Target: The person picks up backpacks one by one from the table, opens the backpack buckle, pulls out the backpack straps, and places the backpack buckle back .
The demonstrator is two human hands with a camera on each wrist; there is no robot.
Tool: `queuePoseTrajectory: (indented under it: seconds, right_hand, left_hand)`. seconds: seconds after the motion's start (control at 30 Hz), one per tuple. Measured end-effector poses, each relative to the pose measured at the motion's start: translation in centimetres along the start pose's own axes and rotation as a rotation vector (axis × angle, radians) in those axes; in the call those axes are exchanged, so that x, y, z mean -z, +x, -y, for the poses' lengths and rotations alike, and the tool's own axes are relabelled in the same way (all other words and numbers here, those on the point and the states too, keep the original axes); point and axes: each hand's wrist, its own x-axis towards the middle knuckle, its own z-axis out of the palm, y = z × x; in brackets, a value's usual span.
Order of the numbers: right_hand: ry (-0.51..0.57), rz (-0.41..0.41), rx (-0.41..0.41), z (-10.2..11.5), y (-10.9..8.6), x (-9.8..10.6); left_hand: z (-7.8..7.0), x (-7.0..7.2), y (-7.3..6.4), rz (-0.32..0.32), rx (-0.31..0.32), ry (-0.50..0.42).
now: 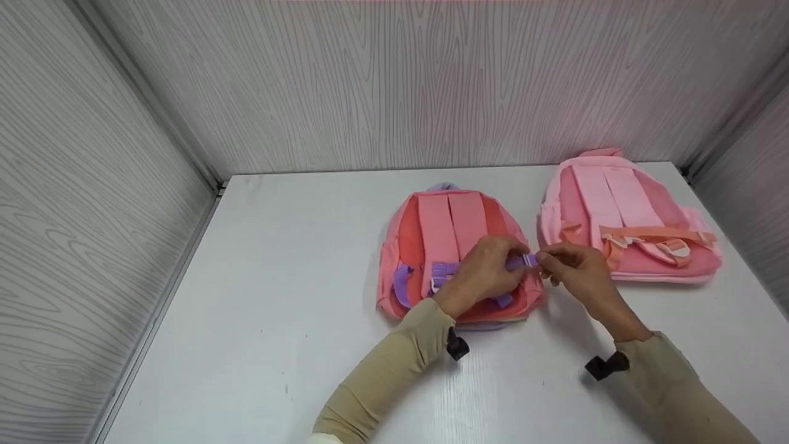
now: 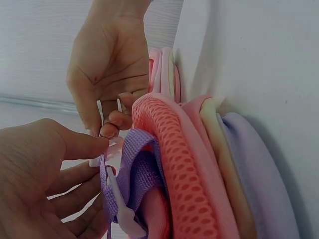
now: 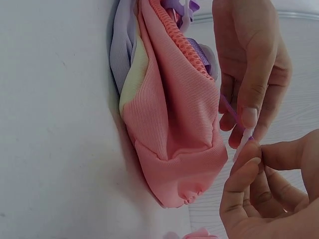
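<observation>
A coral-pink child's backpack (image 1: 436, 228) lies on the white table with its shoulder straps facing up. Over its right edge, my left hand (image 1: 487, 268) pinches a purple webbing strap (image 1: 515, 263) beside a small whitish plastic buckle (image 3: 243, 141). From the right, my right hand (image 1: 579, 271) pinches the strap's end at that buckle between thumb and index finger. In the left wrist view, another white plastic piece (image 2: 128, 221) hangs on the purple webbing below the fingers. The fingertips partly hide the buckle, so how the strap runs through it cannot be told.
A lighter pink backpack (image 1: 622, 197) with orange straps (image 1: 656, 233) lies at the right, behind my right hand. Grey wood-grain panels (image 1: 382, 86) stand at the back and sides of the white table (image 1: 277, 296).
</observation>
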Motion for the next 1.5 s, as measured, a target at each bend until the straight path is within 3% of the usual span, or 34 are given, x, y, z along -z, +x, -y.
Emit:
queuePoseTrajectory:
  seconds: [0.2,0.5,0.97,1.3,1.5]
  right_hand:
    - [0.000,0.009,0.001,-0.2,0.0,-0.1]
    - [-0.080,0.004,-0.018,-0.4,0.0,0.0]
    - [-0.103,0.010,-0.023,-0.1,0.3,0.4]
    - [-0.120,0.026,-0.050,0.3,0.9,1.2]
    - [-0.136,-0.013,0.056,1.0,1.2,1.9]
  left_hand:
    - [0.4,-0.5,0.0,0.009,0.027,-0.019]
    - [0.7,-1.1,0.0,0.002,0.008,-0.021]
    - [0.7,-0.5,-0.2,0.016,0.061,-0.052]
    - [0.2,0.9,-1.1,0.020,0.055,-0.001]
    - [0.0,3.4,-2.2,0.006,-0.001,0.086]
